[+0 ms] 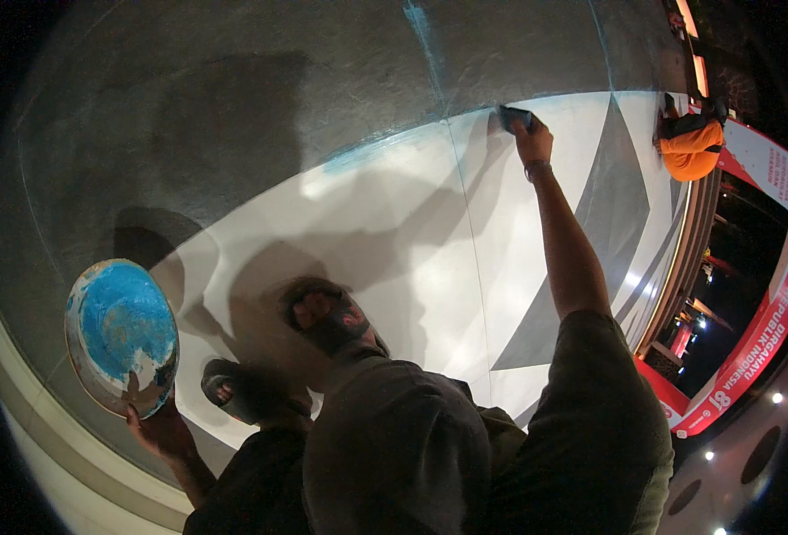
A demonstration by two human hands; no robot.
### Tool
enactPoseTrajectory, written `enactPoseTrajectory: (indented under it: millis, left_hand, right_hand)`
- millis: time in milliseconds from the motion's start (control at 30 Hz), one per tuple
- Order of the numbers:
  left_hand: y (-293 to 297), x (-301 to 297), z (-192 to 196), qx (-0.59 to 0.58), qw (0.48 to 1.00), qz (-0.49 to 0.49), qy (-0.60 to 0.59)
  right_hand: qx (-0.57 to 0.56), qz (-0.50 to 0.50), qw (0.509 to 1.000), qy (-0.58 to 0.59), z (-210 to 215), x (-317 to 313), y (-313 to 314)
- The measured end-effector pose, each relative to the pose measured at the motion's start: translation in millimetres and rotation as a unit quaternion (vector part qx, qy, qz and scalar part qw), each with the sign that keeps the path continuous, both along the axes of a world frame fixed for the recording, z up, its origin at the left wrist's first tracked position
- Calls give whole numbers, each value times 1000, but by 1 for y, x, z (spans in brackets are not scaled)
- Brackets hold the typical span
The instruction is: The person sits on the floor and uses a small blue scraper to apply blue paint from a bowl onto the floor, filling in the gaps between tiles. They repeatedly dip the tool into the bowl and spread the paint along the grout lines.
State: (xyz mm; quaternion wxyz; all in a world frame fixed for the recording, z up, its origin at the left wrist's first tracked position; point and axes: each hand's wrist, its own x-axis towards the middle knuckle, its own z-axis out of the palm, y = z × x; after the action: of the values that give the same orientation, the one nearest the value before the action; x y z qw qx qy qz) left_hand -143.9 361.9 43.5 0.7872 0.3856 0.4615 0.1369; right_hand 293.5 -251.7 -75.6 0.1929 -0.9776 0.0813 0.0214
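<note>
A round plate (122, 334) smeared with blue and white paint is gripped at its lower rim by the left hand (157, 430), low on the left. A dark sponge (514, 116) is clasped by the outstretched right hand (533, 141) and pressed against the white wall (394, 232), at the edge of the grey area.

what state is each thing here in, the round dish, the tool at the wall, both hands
round flat dish: tilted up, smeared with blue and white paint
small dark tool: pressed on the wall at the blue line
left hand: gripping the dish's lower edge
right hand: raised, closed on the tool
</note>
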Motion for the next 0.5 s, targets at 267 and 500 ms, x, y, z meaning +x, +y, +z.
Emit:
enactPoseTrajectory:
  millis: [267, 500]
  left_hand:
    - [6, -4, -10, -6, 999, 27, 24]
    - [3, 1, -12, -37, 999, 25, -3]
  right_hand:
    - [317, -11, 947, -40, 3, -79, 38]
    - [486, 5, 863, 138, 25, -175, 182]
